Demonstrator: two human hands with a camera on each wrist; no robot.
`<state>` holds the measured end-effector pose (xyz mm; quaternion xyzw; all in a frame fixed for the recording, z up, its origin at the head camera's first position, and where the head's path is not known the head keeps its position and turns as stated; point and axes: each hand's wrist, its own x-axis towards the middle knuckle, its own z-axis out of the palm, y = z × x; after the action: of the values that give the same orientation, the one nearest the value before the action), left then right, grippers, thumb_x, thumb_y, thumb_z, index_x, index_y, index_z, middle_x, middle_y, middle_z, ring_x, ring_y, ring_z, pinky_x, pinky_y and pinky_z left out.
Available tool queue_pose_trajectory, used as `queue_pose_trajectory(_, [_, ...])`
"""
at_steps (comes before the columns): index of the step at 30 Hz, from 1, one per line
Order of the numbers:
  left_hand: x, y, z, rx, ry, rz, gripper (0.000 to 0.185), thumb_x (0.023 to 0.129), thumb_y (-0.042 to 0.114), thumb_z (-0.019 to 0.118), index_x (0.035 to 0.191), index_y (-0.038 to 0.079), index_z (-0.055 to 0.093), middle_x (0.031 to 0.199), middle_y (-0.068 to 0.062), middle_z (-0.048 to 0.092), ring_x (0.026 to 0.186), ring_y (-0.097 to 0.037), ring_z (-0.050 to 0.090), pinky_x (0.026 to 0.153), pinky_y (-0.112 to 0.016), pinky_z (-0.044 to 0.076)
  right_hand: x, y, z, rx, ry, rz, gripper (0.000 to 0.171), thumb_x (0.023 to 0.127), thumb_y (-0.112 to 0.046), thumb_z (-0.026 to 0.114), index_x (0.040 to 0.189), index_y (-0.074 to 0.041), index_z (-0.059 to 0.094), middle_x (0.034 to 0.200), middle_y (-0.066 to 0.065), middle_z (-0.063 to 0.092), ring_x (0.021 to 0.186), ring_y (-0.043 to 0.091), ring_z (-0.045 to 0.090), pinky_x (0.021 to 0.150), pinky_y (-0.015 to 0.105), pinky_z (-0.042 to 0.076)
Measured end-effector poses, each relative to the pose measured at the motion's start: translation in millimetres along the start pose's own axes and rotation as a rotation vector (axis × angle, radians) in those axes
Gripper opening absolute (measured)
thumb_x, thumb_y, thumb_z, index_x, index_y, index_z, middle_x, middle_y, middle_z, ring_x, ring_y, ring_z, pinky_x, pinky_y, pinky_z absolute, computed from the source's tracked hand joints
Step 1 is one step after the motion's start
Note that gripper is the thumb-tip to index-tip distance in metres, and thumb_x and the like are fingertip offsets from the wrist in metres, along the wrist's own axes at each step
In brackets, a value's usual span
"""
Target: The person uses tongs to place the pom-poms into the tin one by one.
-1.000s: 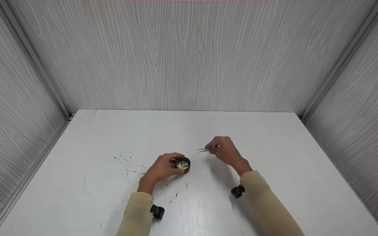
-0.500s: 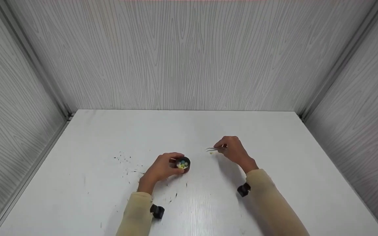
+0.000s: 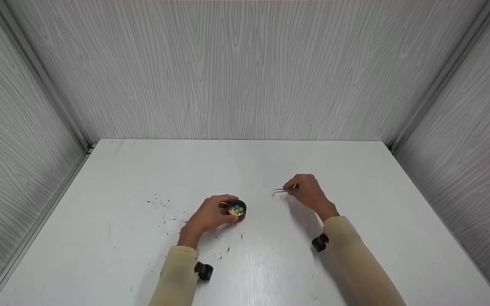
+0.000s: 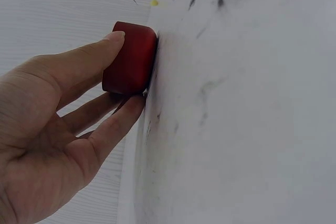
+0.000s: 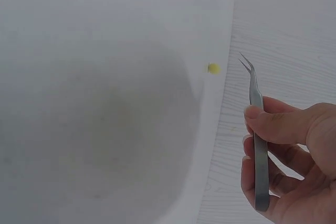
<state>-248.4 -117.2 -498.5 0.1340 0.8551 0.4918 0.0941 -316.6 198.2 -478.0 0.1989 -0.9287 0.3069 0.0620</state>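
My left hand [image 3: 208, 216] grips a small dark red round cup [image 3: 237, 210] on the white table [image 3: 245, 170]; several pastel beads fill it. From the left wrist the cup [image 4: 130, 57] shows red between the thumb and fingers of that hand [image 4: 63, 129]. My right hand [image 3: 307, 190] pinches metal tweezers [image 3: 283, 190] pointing left, the tips slightly apart and empty. A yellow-green bead [image 3: 273, 194] lies on the table just beside the tips. In the right wrist view, the tweezers [image 5: 253, 103] in the hand [image 5: 286, 156] end close to the bead [image 5: 212, 68].
Dark specks [image 3: 164, 208] are scattered on the table left of the cup. Grey wood-grain walls [image 3: 245, 72] close in the table at the back and both sides. Black wrist camera mounts [image 3: 203, 270] sit on both sleeves.
My right hand has carried the tweezers to the right, away from the cup. A yellow-green bead now lies on the table by the tips. The left hand has stayed on the cup.
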Motion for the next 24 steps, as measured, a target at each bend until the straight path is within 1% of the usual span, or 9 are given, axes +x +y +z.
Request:
queue_pose_trajectory(7, [1.9, -0.4, -0.3, 0.009, -0.006, 0.008, 0.052, 0.089, 0.01, 0.081, 0.138, 0.01, 0.064, 0.138, -0.017, 0.065, 0.128, -0.038, 0.063, 0.11, -0.053, 0.051, 1, 6, -1, -0.027, 0.007, 0.021, 0.017, 0.087, 0.007, 0.074, 0.098, -0.003, 0.083, 0.093, 0.014, 0.078, 0.087, 0.028, 0.07, 0.079, 0.042, 0.058])
queue_pose_trajectory(14, [2.6, -0.3, -0.9, 0.001, -0.011, 0.006, 0.052, 0.089, 0.01, 0.081, 0.138, 0.01, 0.064, 0.139, -0.017, 0.064, 0.13, -0.039, 0.062, 0.11, -0.053, 0.051, 0, 10, -2, -0.033, 0.014, 0.015, 0.017, 0.087, 0.008, 0.073, 0.097, -0.001, 0.083, 0.093, 0.016, 0.077, 0.086, 0.029, 0.069, 0.078, 0.044, 0.058])
queue_pose_trajectory(20, [3.2, -0.8, -0.3, 0.006, -0.008, 0.011, 0.053, 0.089, 0.01, 0.081, 0.138, 0.009, 0.064, 0.139, -0.018, 0.064, 0.128, -0.039, 0.063, 0.109, -0.052, 0.052, -2, 11, -1, -0.02, 0.011, 0.041, 0.015, 0.087, 0.007, 0.075, 0.097, -0.002, 0.083, 0.093, 0.015, 0.077, 0.086, 0.029, 0.069, 0.078, 0.042, 0.058])
queue_pose_trajectory(24, [2.2, -0.9, -0.4, 0.004, -0.007, -0.004, 0.053, 0.089, 0.009, 0.081, 0.138, 0.01, 0.064, 0.138, -0.016, 0.065, 0.128, -0.037, 0.064, 0.108, -0.052, 0.052, -1, 9, 1, -0.019, 0.01, 0.049, 0.016, 0.087, 0.007, 0.075, 0.097, -0.002, 0.083, 0.092, 0.015, 0.077, 0.085, 0.028, 0.068, 0.077, 0.041, 0.057])
